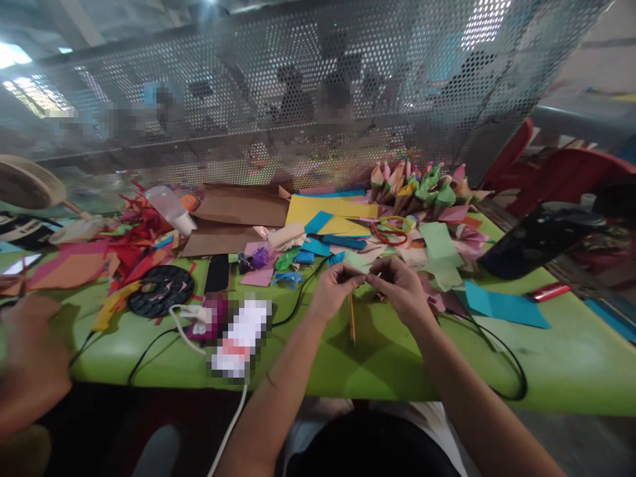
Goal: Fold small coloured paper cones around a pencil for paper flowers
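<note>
My left hand [338,286] and my right hand [396,285] meet over the green table, thumbs and fingers pinched almost together. Whatever lies between the fingertips is too small and hidden to name. Just below them a thin yellow-orange stick like a pencil [352,321] shows; I cannot tell whether it lies on the table or touches my fingers. Beyond my hands are scissors with red and yellow handles [389,232] and a blue pen-like tool [342,242]. Pale green paper pieces [441,255] lie past my right hand, and a blue paper sheet [505,305] lies to its right.
Paper cones [422,185] bunch at the back. At right stand a dark bottle [539,238] and a red tube [550,291]. Left are a phone [241,341], a black disc [161,291], a yellow glue gun [115,305], cables and another person's hand [34,358]. Perforated metal [278,99] rises behind.
</note>
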